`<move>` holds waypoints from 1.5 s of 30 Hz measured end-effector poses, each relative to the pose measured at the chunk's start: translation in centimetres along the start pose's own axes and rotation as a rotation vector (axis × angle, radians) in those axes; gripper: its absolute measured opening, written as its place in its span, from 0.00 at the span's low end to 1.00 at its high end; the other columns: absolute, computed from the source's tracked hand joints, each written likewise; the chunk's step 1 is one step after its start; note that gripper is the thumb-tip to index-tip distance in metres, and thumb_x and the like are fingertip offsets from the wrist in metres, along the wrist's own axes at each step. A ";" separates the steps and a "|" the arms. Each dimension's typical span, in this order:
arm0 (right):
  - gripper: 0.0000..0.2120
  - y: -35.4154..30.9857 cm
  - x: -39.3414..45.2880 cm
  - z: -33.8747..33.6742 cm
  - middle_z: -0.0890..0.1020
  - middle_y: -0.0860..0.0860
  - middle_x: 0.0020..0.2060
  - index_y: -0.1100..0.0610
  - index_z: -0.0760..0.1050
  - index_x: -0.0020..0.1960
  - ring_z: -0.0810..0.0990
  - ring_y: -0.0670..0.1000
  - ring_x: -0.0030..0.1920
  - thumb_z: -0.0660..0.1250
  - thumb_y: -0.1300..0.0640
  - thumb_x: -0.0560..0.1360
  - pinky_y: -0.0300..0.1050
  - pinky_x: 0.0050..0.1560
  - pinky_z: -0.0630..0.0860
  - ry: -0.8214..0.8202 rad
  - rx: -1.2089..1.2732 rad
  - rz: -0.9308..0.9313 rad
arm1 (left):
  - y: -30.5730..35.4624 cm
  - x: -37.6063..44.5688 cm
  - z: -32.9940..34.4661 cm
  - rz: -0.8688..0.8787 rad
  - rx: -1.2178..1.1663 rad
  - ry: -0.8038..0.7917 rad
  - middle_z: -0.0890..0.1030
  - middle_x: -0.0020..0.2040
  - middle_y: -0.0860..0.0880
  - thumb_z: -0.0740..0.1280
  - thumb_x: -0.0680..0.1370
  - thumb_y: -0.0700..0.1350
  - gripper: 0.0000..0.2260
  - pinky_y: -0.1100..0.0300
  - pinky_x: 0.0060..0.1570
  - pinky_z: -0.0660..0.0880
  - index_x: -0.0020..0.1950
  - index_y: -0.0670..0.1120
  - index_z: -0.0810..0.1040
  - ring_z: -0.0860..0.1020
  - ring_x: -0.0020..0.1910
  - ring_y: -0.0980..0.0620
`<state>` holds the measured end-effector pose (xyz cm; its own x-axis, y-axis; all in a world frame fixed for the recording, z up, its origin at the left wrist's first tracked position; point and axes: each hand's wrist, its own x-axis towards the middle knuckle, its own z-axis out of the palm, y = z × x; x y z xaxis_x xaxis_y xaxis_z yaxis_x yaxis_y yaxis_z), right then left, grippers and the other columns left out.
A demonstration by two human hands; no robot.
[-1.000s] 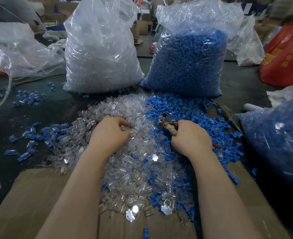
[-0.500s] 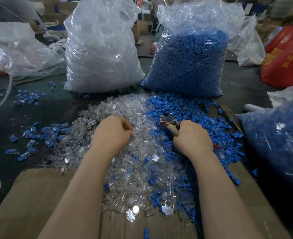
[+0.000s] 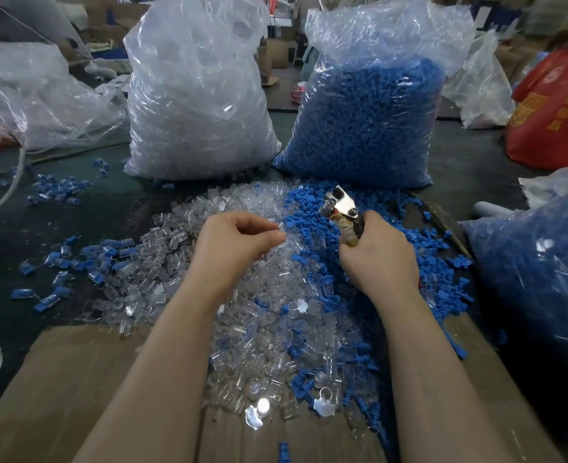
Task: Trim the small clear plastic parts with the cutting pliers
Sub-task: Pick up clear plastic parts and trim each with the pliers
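Clear plastic parts (image 3: 269,315) lie heaped in front of us, spilling from the near cardboard sheet (image 3: 58,389) onto the dark bench (image 3: 75,208), and a few flat clear discs glint at the heap's near edge. We hold our left hand (image 3: 232,245) just above the heap, fingers curled with thumb and forefinger pinched together; one small clear part (image 3: 281,225) seems to sit at the fingertips, though we cannot be sure against the heap behind it. Our right hand (image 3: 376,259) grips the wrapped handles of the cutting pliers (image 3: 341,203), whose shiny head points up and away from us, and we cannot tell how far the blades stand apart. Loose blue parts (image 3: 419,242) crowd the heap's right side and run under our right wrist, so that side offers little bare bench. Left of the heap, scattered blue pieces (image 3: 55,259) dot open dark surface. A full bag of blue parts (image 3: 543,272) presses in at the right edge. Farther off, a tall bag of clear parts (image 3: 195,105) and a second bag of blue parts (image 3: 369,121) stand side by side against the heap's far edge. A red bag (image 3: 556,108) sits at the far right.
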<state>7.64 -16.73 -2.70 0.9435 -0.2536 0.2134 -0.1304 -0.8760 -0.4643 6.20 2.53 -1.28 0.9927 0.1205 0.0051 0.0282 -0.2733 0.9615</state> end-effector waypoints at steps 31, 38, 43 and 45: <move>0.08 -2.0 -1.2 -1.2 0.81 0.35 0.35 0.50 0.79 0.46 0.79 0.36 0.38 0.71 0.62 0.75 0.28 0.41 0.73 -0.092 0.860 -0.269 | 1.4 -0.4 1.2 -0.137 -0.689 -0.130 0.86 0.48 0.41 0.74 0.62 0.35 0.13 0.62 0.44 0.82 0.46 0.40 0.80 0.85 0.48 0.48; 0.11 -2.5 -1.4 -1.4 0.81 0.35 0.34 0.49 0.78 0.42 0.80 0.36 0.38 0.73 0.64 0.73 0.28 0.41 0.74 -0.095 0.924 -0.324 | 1.3 -0.4 1.5 -0.110 -0.622 -0.142 0.86 0.44 0.45 0.74 0.66 0.35 0.11 0.66 0.38 0.79 0.46 0.41 0.81 0.84 0.41 0.53; 0.11 -2.7 -1.6 -1.5 0.82 0.38 0.35 0.49 0.78 0.42 0.81 0.38 0.39 0.72 0.65 0.74 0.30 0.42 0.76 -0.095 0.971 -0.340 | 1.4 -0.5 1.5 -0.137 -0.776 -0.191 0.86 0.42 0.45 0.73 0.63 0.33 0.15 0.65 0.39 0.80 0.49 0.39 0.80 0.85 0.40 0.52; 0.12 -2.7 -1.6 -1.5 0.83 0.39 0.35 0.48 0.78 0.42 0.81 0.39 0.39 0.71 0.65 0.75 0.30 0.42 0.76 -0.091 0.981 -0.341 | 1.4 -0.5 1.4 -0.141 -0.787 -0.196 0.86 0.41 0.45 0.73 0.62 0.33 0.14 0.65 0.38 0.80 0.47 0.40 0.80 0.85 0.41 0.52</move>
<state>6.00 -14.51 -0.51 0.9086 0.0125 0.4175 0.4135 -0.1671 -0.8950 5.89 0.73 -0.33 0.9905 -0.0851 -0.1084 0.1363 0.4899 0.8611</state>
